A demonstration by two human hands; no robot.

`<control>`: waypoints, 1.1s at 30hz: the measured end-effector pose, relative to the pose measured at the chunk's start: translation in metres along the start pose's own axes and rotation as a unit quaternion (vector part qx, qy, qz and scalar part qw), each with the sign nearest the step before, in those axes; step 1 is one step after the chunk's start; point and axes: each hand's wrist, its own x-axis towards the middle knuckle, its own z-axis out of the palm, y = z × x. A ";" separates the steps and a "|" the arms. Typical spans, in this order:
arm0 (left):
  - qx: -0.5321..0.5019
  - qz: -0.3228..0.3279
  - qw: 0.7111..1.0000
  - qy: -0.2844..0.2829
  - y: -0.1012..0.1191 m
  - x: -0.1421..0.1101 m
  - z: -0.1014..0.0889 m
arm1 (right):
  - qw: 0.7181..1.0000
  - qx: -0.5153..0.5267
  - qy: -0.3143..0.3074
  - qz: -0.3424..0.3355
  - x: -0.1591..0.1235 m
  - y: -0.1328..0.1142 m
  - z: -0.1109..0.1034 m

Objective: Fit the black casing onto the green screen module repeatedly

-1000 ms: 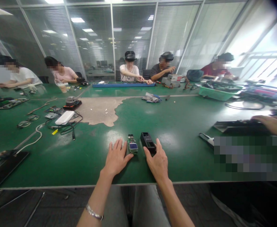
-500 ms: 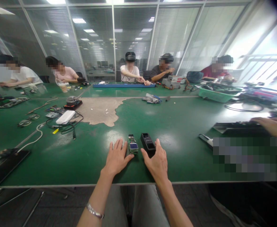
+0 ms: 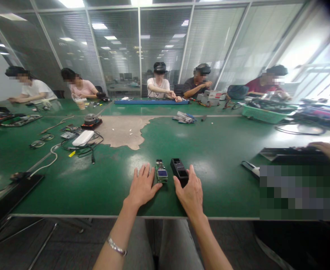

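Observation:
A small green circuit board with a blue-lit display (image 3: 161,174) lies on the table in front of me. Flat on the tabletop to its left is my left hand (image 3: 142,185), fingers spread, the thumb tip at the board's near end. Beside the board, to the right, lies a black plastic housing (image 3: 178,167) with cut-out windows. My right hand (image 3: 191,189) rests around its near end, thumb on the left side and fingers on the right, spread apart. The hand partly covers the housing's near end; whether it presses on the sides is hard to see.
The green table (image 3: 221,195) has a peeled patch (image 3: 122,129) ahead. A white device (image 3: 83,138) with black cable and eyeglasses (image 3: 41,141) lie left. Gloves (image 3: 184,117), a green basket (image 3: 266,114) and a co-worker's hand (image 3: 326,150) are farther off. Several people sit opposite.
The whole view has shifted slightly, so everything sits a little farther right. Both hands, the circuit board and the housing keep their places relative to each other.

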 end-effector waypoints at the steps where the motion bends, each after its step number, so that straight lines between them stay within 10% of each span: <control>1: -0.002 0.001 1.000 -0.001 0.000 0.000 0.000 | 1.000 0.002 -0.001 -0.002 0.000 -0.001 0.000; 14: -0.004 0.003 1.000 -0.004 0.000 -0.002 -0.003 | 0.974 0.179 -0.001 0.141 0.020 -0.035 -0.015; 33: -0.036 -0.005 0.999 -0.012 -0.005 -0.003 -0.003 | 0.998 0.040 -0.047 0.031 0.010 -0.087 0.001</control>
